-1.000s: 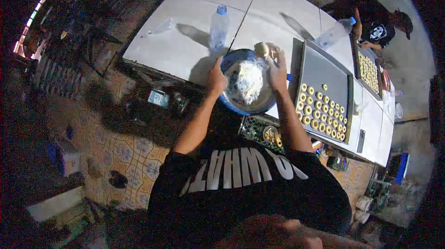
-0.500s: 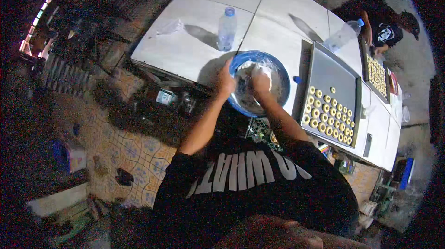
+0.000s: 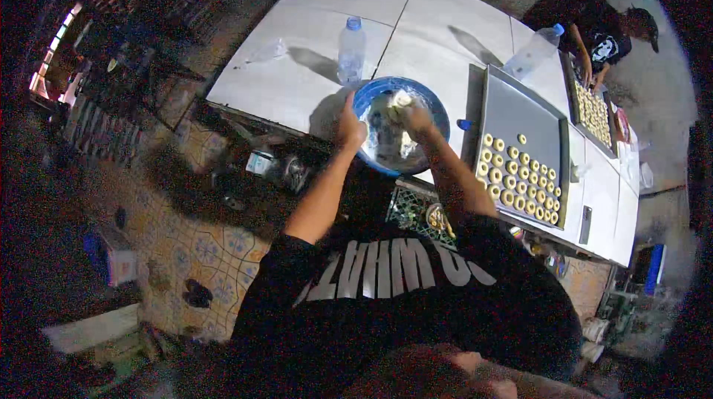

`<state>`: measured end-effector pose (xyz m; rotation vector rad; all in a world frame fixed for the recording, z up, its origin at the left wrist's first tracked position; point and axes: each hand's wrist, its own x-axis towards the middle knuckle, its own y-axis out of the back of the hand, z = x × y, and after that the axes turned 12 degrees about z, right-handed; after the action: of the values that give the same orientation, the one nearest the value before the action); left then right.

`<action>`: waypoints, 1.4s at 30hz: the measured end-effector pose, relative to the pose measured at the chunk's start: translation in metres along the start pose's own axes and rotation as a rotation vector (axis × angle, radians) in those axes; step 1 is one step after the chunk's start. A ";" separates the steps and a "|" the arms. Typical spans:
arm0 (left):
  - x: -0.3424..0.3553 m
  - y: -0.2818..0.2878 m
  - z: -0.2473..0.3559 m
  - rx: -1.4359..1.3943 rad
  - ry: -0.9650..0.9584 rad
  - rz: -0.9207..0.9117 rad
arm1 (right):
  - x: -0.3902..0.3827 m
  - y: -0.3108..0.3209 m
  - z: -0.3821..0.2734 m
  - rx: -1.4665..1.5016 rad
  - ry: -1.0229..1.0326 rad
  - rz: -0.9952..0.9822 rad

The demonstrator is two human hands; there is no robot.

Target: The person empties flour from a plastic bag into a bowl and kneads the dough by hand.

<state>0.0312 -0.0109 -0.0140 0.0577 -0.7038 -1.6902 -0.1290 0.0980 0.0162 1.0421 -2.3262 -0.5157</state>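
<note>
My left hand (image 3: 350, 129) grips the left rim of a blue bowl (image 3: 433, 102) at the edge of a white tiled table (image 3: 312, 13). Inside the bowl, my right hand (image 3: 412, 118), slightly blurred, is closed on a pale doughy lump (image 3: 399, 100); loose white mixture shows lower in the bowl. An upright plastic bottle (image 3: 351, 50) stands just behind the bowl. Right of it lies a metal tray (image 3: 529, 113) with rows of small dough rings (image 3: 523, 172) on its nearer half.
A co-worker (image 3: 594, 35) bends over a second tray of rings (image 3: 590, 109) at top right. A larger bottle (image 3: 533, 50) leans near the trays. A phone (image 3: 585, 224) lies by the right edge. A crate (image 3: 405, 210) sits below the table, above patterned floor tiles (image 3: 200, 243).
My right hand has moved from the bowl's right rim down into the white heap, then slightly up with pale mixture. The heap looks broken up. The co-worker's hands have shifted over the far tray.
</note>
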 end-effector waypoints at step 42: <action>0.012 -0.013 -0.002 -0.013 -0.059 -0.188 | -0.020 0.050 -0.027 0.731 -0.535 -0.383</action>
<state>0.0174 -0.0218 -0.0172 0.0667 -0.7497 -1.8825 -0.1297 0.1412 0.0583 1.9026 -2.8851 -0.0505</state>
